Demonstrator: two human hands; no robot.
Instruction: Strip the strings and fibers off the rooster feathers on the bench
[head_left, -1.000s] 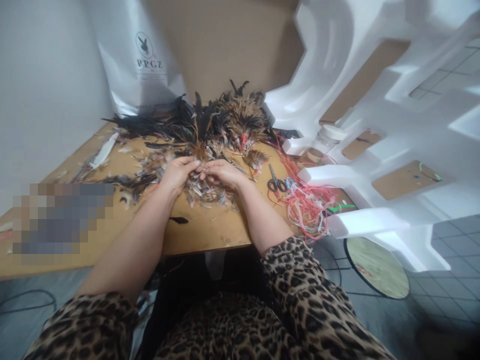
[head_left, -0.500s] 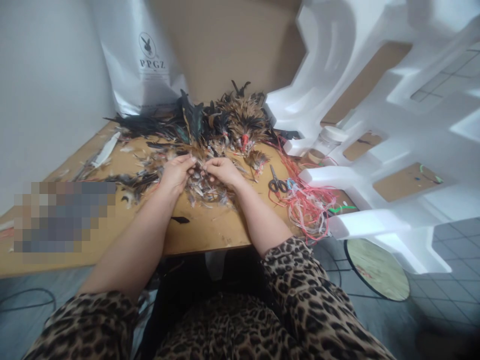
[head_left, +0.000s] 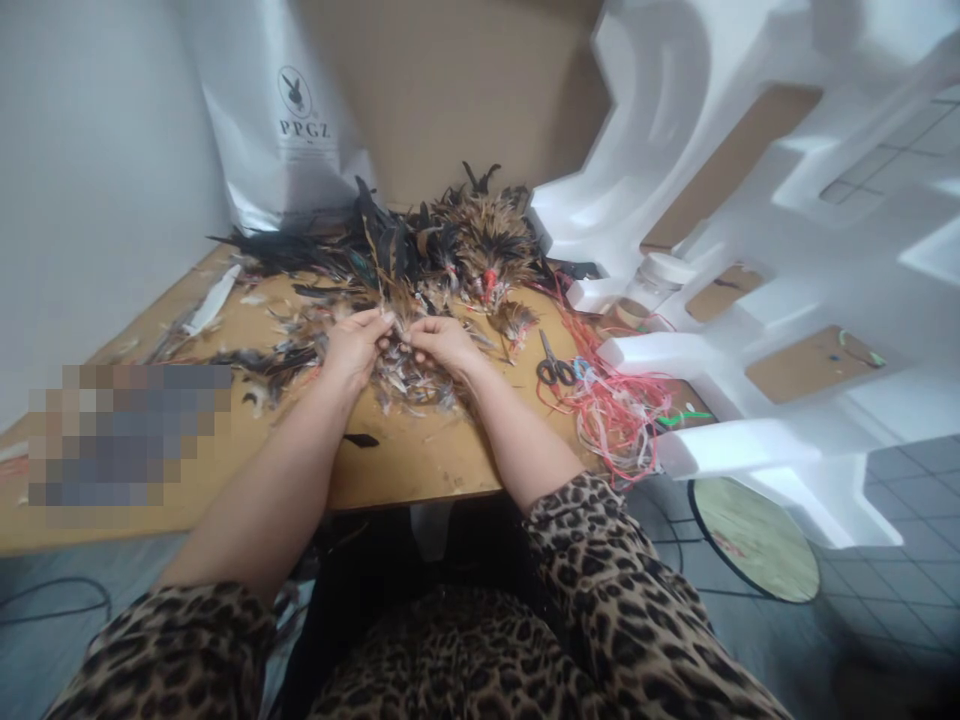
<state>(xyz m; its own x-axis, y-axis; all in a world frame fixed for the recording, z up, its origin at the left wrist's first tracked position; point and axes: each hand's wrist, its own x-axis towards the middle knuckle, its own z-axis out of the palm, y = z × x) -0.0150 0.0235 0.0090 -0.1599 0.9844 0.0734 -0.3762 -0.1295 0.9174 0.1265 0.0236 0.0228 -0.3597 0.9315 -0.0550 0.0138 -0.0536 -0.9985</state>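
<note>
My left hand [head_left: 354, 346] and my right hand [head_left: 444, 346] are close together over the middle of the wooden table [head_left: 420, 465]. Each pinches the lower ends of dark and brown feathers [head_left: 391, 255], which stand up between and above the fingers. Loose feather bits [head_left: 416, 385] lie beneath both hands. Behind them are a heap of long black feathers [head_left: 300, 250] and a brown feather bundle [head_left: 491, 235] with a red tie. A smaller brown bundle [head_left: 514, 320] rests to the right of my right hand.
Scissors [head_left: 553, 370] lie right of my hands, beside tangled red and white strings [head_left: 619, 415]. White foam pieces [head_left: 720, 445] and a jar [head_left: 661, 280] stand on the right. A silvery bag [head_left: 292, 160] is at the back left. One black feather [head_left: 361, 440] lies near the front edge.
The upright feathers between my hands have shifted and spread differently, their tips leaning further left. Both hands have barely moved and remain pinched.
</note>
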